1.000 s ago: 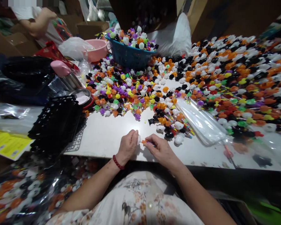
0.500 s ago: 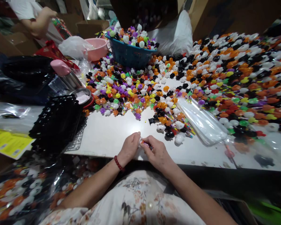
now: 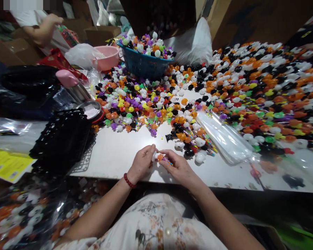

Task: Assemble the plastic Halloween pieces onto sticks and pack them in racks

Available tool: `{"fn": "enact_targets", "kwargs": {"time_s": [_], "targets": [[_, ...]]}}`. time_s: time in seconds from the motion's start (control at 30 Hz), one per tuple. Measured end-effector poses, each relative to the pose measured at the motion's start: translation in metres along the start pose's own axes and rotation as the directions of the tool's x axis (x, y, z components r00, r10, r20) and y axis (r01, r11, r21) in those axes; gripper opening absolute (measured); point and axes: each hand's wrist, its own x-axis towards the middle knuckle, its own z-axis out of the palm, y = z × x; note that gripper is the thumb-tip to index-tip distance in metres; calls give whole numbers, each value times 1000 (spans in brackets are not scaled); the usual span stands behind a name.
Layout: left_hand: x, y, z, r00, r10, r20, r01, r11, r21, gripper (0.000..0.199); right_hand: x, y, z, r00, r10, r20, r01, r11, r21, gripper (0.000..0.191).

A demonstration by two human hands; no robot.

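My right thumb and fingers are pinched on a thin, coloured stick (image 3: 168, 161), its orange end (image 3: 160, 157) pointing left. My left hand (image 3: 142, 161) is closed on a small white piece (image 3: 154, 156), though my own fingers hide much of that hold. My right hand (image 3: 176, 165) faces it, and the two parts meet, or very nearly meet, between my fingertips; I can't tell whether they are joined.

All this is just above the near edge of the white table (image 3: 114, 152), in front of me. Beyond lies the pile of toys (image 3: 135, 100), with a few, such as a white toy (image 3: 200, 157), lying nearer on my right beside the clear bags (image 3: 225, 139). The black baskets (image 3: 62, 139) stand to my left.

I judge the step in hand to be working the stick's orange end against the white piece, whether fitting or parting them. The next move calls for a firm left hold, the stick kept in line with the piece, and measured force from the right so that neither slips.
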Motion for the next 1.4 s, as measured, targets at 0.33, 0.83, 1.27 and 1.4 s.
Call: {"fn": "enact_targets", "kwargs": {"time_s": [0.33,0.83,1.27,1.4], "targets": [[-4,-12,7,997,27,-78,-31,998,-48,51,-5,-4,13,994,-9,-110,-8,988,-154,9],[-9,-9,24,992,-31,-121,-5,959,-284,52,-13,12,25,963,-162,-215,109,965,-238,17],[-8,-11,23,993,-91,-71,63,944,-324,53,-14,6,13,987,-124,-97,119,991,-58,17],[-7,-10,21,993,-119,-16,107,937,-331,51,-14,12,3,999,-17,-41,21,995,96,19]]}}
